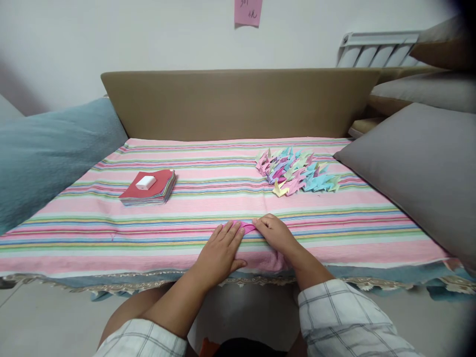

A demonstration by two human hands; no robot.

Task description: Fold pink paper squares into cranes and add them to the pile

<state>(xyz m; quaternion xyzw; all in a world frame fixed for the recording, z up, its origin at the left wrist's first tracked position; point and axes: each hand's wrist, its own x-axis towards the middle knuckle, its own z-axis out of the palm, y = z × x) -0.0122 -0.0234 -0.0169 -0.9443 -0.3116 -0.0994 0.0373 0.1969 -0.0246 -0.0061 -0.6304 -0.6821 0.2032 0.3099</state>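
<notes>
A small folded piece of bright pink origami paper (248,227) lies on the striped cloth near its front edge. My left hand (220,250) rests flat with its fingers stretched out, the fingertips pressing on the left part of the paper. At the paper's right end, my right hand (274,233) is closed, pinching the tip between thumb and curled fingers. Part of the paper is hidden under the left fingers. Beyond my right hand sits a cluster of folded paper cranes (293,171) in pink, blue, green, yellow and purple.
To the left, a stack of coloured paper squares (163,183) with a red top sheet carries a small white block (146,183). The striped cloth (208,173) covers the seat. A brown backrest (238,104) stands behind, with a blue cushion (55,148) left and grey cushions (420,168) right.
</notes>
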